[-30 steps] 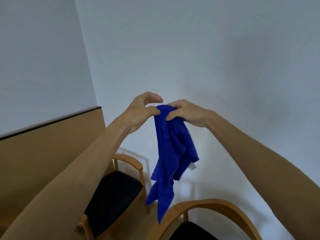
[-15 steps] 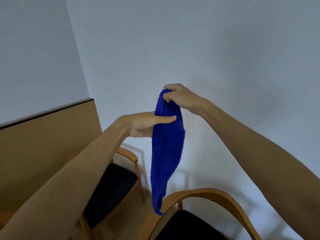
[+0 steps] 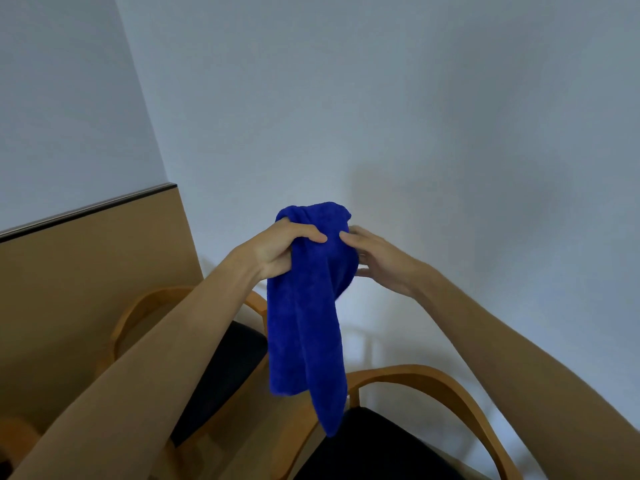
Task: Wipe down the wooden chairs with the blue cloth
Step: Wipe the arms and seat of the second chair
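Up at chest height, the left hand [image 3: 277, 251] grips the blue cloth [image 3: 304, 313] while the right hand [image 3: 377, 258] pinches its 3 o'clock edge — folding it, I'd say — next it must drop to the chair [image 3: 426, 379] at 6 o'clock.

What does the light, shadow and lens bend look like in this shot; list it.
Head view: soft, dim, even light with no glare. Faint shadows of the curved wooden chair backs fall on the pale wall. The bright blue fleecy cloth looks sharp, held up by the left hand and right hand. The wide lens slants the wall corner.
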`<action>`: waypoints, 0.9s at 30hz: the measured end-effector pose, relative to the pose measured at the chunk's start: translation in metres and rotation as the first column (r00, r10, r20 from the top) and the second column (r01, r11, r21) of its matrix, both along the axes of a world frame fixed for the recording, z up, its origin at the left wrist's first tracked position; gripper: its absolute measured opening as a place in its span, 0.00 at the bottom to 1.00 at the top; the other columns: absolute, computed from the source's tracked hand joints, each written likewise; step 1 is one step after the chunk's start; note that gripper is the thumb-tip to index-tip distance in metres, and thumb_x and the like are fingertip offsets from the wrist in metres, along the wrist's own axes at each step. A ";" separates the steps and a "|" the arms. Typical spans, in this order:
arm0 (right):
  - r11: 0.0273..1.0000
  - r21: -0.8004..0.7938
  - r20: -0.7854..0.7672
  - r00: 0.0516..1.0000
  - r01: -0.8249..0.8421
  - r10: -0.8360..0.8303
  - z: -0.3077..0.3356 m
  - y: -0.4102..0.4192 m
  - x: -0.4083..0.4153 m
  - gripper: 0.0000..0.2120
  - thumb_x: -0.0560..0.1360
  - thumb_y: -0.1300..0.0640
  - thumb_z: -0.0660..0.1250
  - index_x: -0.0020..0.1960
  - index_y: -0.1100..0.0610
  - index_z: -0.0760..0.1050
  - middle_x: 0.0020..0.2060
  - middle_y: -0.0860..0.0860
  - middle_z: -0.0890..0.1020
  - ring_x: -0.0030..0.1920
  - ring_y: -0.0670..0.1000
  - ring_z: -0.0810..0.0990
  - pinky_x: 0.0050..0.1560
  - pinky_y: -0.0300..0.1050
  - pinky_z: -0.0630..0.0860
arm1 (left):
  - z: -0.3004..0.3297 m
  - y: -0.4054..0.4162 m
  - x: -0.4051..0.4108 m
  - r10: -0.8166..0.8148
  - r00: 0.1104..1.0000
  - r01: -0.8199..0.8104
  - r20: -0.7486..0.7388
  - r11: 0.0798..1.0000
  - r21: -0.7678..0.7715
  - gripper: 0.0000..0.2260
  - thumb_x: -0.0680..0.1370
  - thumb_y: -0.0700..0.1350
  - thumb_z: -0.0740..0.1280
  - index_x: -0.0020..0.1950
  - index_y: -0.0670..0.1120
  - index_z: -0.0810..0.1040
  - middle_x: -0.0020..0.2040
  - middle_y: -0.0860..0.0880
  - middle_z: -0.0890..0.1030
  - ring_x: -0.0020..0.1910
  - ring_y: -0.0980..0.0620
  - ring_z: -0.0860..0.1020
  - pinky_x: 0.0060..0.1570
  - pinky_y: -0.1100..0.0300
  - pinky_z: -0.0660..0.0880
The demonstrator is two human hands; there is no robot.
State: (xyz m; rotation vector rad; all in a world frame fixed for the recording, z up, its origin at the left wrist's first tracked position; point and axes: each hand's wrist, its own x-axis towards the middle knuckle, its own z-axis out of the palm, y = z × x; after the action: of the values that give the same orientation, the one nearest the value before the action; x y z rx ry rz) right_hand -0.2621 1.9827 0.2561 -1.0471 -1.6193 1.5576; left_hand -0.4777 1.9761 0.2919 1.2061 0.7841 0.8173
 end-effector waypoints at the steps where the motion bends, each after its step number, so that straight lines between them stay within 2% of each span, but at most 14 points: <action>1: 1.000 -0.015 -0.079 0.997 -0.005 0.004 -0.002 0.004 -0.003 0.27 0.74 0.36 0.68 0.67 0.50 0.75 0.64 0.46 0.80 0.66 0.52 0.77 0.68 0.59 0.72 | 0.000 0.002 0.001 0.003 1.000 -0.003 0.016 1.000 0.007 0.18 0.70 0.35 0.70 0.60 0.38 0.80 0.61 0.39 0.80 0.61 0.41 0.78 0.60 0.50 0.76; 5: 0.992 -0.105 -0.196 0.980 -0.065 0.044 -0.012 0.019 -0.005 0.23 0.75 0.48 0.72 0.67 0.57 0.76 0.64 0.52 0.80 0.65 0.54 0.78 0.65 0.53 0.75 | -0.012 0.014 -0.004 0.074 0.997 -0.074 -0.010 0.997 -0.021 0.14 0.72 0.33 0.69 0.58 0.37 0.80 0.59 0.39 0.81 0.59 0.42 0.80 0.53 0.53 0.79; 8: 0.980 -0.113 -0.315 0.929 0.167 -0.194 -0.027 0.036 -0.013 0.14 0.74 0.59 0.73 0.59 0.60 0.79 0.56 0.54 0.84 0.55 0.53 0.82 0.51 0.48 0.81 | -0.029 0.023 -0.016 0.068 0.996 -0.071 -0.062 0.996 -0.044 0.18 0.72 0.32 0.70 0.62 0.37 0.78 0.60 0.40 0.81 0.59 0.42 0.80 0.57 0.49 0.77; 10: 0.953 -0.156 -0.332 0.895 0.260 -0.299 -0.043 0.046 -0.022 0.11 0.74 0.64 0.72 0.56 0.60 0.78 0.53 0.55 0.84 0.52 0.53 0.83 0.46 0.46 0.81 | -0.044 0.031 -0.026 0.184 0.966 -0.196 -0.183 0.979 -0.049 0.18 0.71 0.32 0.72 0.61 0.38 0.78 0.58 0.41 0.82 0.56 0.43 0.81 0.55 0.48 0.79; 12: 0.936 -0.206 -0.281 0.899 0.286 -0.337 -0.066 0.058 -0.034 0.10 0.74 0.65 0.72 0.55 0.61 0.78 0.51 0.56 0.85 0.50 0.54 0.84 0.46 0.45 0.81 | -0.070 0.043 -0.039 0.429 0.818 -0.448 -0.384 0.893 0.043 0.17 0.70 0.35 0.75 0.57 0.37 0.79 0.54 0.41 0.83 0.52 0.43 0.82 0.51 0.47 0.81; 14: 0.930 -0.241 -0.203 0.923 0.277 -0.327 -0.096 0.069 -0.050 0.07 0.73 0.65 0.73 0.51 0.61 0.79 0.47 0.56 0.86 0.49 0.55 0.85 0.46 0.46 0.82 | -0.107 0.051 -0.049 0.579 0.642 -0.597 -0.502 0.789 0.146 0.21 0.69 0.38 0.77 0.59 0.37 0.75 0.53 0.41 0.81 0.50 0.43 0.81 0.48 0.46 0.81; 16: 0.931 -0.245 -0.108 0.946 0.272 -0.305 -0.128 0.084 -0.067 0.06 0.73 0.64 0.74 0.48 0.61 0.78 0.48 0.57 0.85 0.49 0.57 0.84 0.50 0.51 0.83 | -0.149 0.058 -0.056 0.619 0.614 -0.640 -0.490 0.753 0.150 0.29 0.69 0.37 0.76 0.65 0.41 0.67 0.57 0.44 0.76 0.51 0.47 0.78 0.43 0.51 0.80; 18: 0.933 -0.240 -0.040 0.958 0.267 -0.284 -0.159 0.102 -0.083 0.07 0.73 0.64 0.74 0.46 0.59 0.76 0.47 0.58 0.84 0.49 0.59 0.83 0.54 0.56 0.81 | -0.186 0.062 -0.066 0.587 0.649 -0.568 -0.484 0.797 0.206 0.32 0.69 0.33 0.74 0.69 0.46 0.65 0.58 0.47 0.73 0.53 0.48 0.77 0.40 0.61 0.77; 19: 0.934 -0.237 -0.022 0.960 0.267 -0.280 -0.174 0.111 -0.090 0.08 0.73 0.64 0.74 0.45 0.58 0.75 0.46 0.57 0.83 0.48 0.58 0.82 0.55 0.56 0.79 | -0.203 0.064 -0.073 0.564 0.616 -0.481 -0.550 0.822 0.304 0.29 0.70 0.33 0.73 0.67 0.47 0.68 0.58 0.48 0.74 0.55 0.49 0.77 0.42 0.64 0.75; 20: 0.936 -0.220 -0.004 0.959 0.275 -0.283 -0.189 0.119 -0.095 0.08 0.73 0.63 0.74 0.44 0.57 0.74 0.46 0.56 0.82 0.48 0.56 0.81 0.55 0.55 0.79 | -0.220 0.065 -0.079 0.571 0.538 -0.367 -0.621 0.821 0.437 0.25 0.71 0.33 0.71 0.65 0.47 0.70 0.58 0.49 0.75 0.57 0.49 0.76 0.46 0.66 0.72; 22: 0.951 -0.132 0.068 0.959 0.281 -0.274 -0.221 0.128 -0.098 0.09 0.73 0.58 0.74 0.43 0.53 0.73 0.43 0.52 0.81 0.45 0.51 0.80 0.50 0.50 0.78 | -0.257 0.061 -0.088 0.663 0.350 -0.184 -0.661 0.741 0.646 0.17 0.74 0.37 0.69 0.62 0.46 0.74 0.57 0.49 0.76 0.55 0.50 0.75 0.52 0.64 0.69; 24: 0.980 -0.003 0.185 0.963 0.201 -0.197 -0.260 0.124 -0.090 0.09 0.73 0.54 0.74 0.43 0.50 0.72 0.39 0.45 0.81 0.41 0.46 0.79 0.42 0.39 0.77 | -0.301 0.048 -0.088 0.727 0.262 -0.166 -0.634 0.681 0.713 0.09 0.75 0.41 0.69 0.54 0.46 0.78 0.53 0.49 0.72 0.48 0.51 0.74 0.47 0.62 0.72; 26: 0.998 0.034 0.359 0.931 0.050 -0.059 -0.309 0.110 -0.072 0.10 0.73 0.51 0.74 0.47 0.47 0.72 0.38 0.41 0.82 0.40 0.42 0.80 0.41 0.36 0.76 | -0.354 0.030 -0.081 0.699 0.302 -0.151 -0.649 0.707 0.691 0.05 0.72 0.43 0.72 0.45 0.47 0.78 0.51 0.51 0.68 0.46 0.53 0.70 0.43 0.66 0.69; 27: 0.999 -0.009 0.441 0.896 -0.043 0.042 -0.334 0.102 -0.061 0.10 0.73 0.51 0.73 0.49 0.45 0.72 0.40 0.42 0.83 0.42 0.42 0.81 0.44 0.37 0.76 | -0.383 0.019 -0.076 0.620 0.375 -0.119 -0.689 0.769 0.628 0.07 0.71 0.44 0.73 0.43 0.49 0.76 0.50 0.52 0.69 0.46 0.54 0.70 0.43 0.66 0.68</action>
State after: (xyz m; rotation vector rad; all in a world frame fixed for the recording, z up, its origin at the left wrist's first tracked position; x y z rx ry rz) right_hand -0.3226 2.0851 -0.0784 -1.4537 -1.9505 1.4107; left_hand -0.5542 1.9949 -0.0914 2.0060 1.8922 0.7489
